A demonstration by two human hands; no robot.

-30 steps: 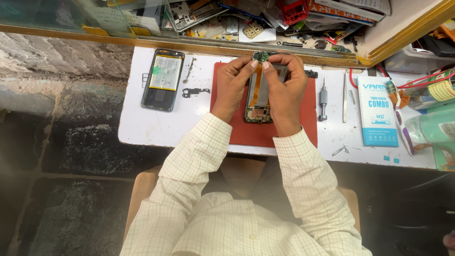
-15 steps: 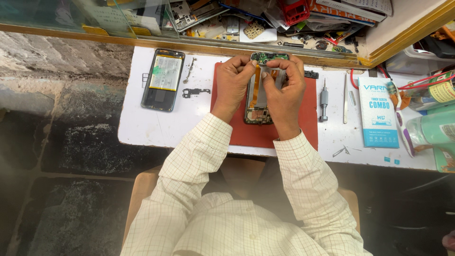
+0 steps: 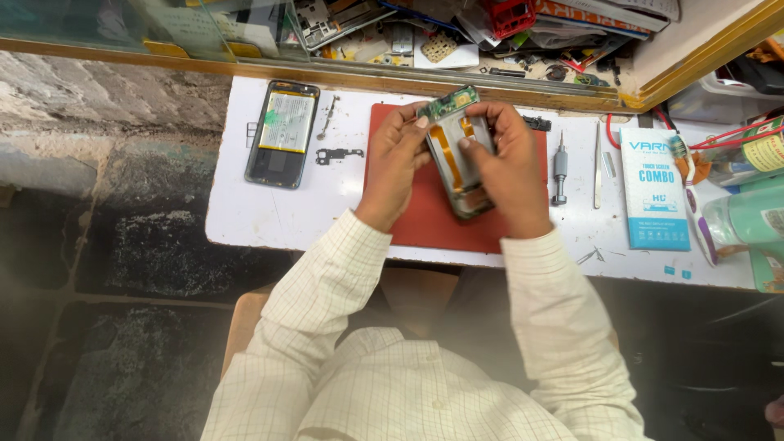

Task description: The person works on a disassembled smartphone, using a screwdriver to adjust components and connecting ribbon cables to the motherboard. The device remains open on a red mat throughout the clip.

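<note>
Left hand [image 3: 398, 155]: grips the left edge of the phone frame [image 3: 457, 163], fingers curled round its top corner, thumb on the side.
Right hand [image 3: 508, 167]: closed on the frame's right edge, fingers lying across its open inside.
Phone frame: opened phone body, held tilted between both hands just above the red mat [image 3: 425, 220]; an orange flex strip runs down its middle.
Green board [image 3: 447, 102]: small circuit board at the frame's top end, sticking out past the fingertips.
Red mat: lies on the white table [image 3: 269, 220], under the hands.
Second phone [image 3: 282, 133]: lies flat on the table left of the mat, back off, battery showing, well apart from the hands.
Metal bracket [image 3: 338, 153]: small dark part between the second phone and the mat.
Screwdriver [image 3: 559, 169]: just right of the mat, lying lengthwise.
Tweezers [image 3: 597, 163]: beside the screwdriver, further right.
Blue box [image 3: 653, 200]: flat carton near the table's right end.
Sleeves: pale checked shirt on both arms.
</note>
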